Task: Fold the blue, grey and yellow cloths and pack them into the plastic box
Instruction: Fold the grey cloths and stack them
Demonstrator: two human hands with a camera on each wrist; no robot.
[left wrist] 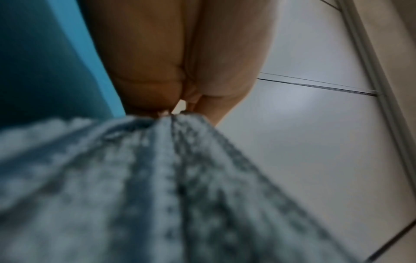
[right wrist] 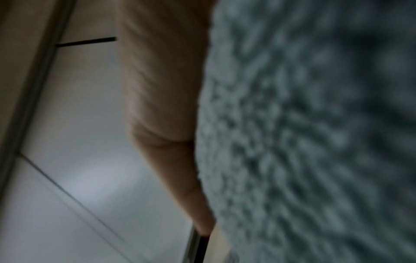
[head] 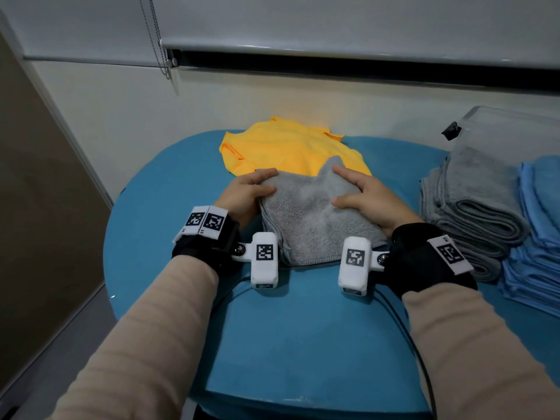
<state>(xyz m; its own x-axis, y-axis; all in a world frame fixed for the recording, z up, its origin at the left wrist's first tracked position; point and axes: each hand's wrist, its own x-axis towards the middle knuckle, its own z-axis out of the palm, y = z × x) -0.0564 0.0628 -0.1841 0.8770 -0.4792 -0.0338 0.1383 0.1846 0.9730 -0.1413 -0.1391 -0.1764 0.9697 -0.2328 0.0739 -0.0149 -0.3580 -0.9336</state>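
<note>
A folded grey cloth (head: 315, 225) lies in the middle of the blue table (head: 181, 207), partly over a spread yellow cloth (head: 288, 147) behind it. My left hand (head: 266, 181) grips the grey cloth's left far edge, thumb on top; in the left wrist view the fingers (left wrist: 202, 71) pinch the grey cloth (left wrist: 157, 186). My right hand (head: 342, 186) lies flat on the cloth's right side with straight fingers pressing down. The right wrist view shows one straight finger (right wrist: 162, 89) along the grey cloth (right wrist: 303, 133). The clear plastic box (head: 500, 131) stands at the far right.
Beside the box, a stack of folded grey cloths (head: 472, 213) and a pile of blue cloths (head: 539, 231) fill the table's right side. A wall with a roller blind (head: 333, 22) stands just behind the table. The table's edge drops off at the left.
</note>
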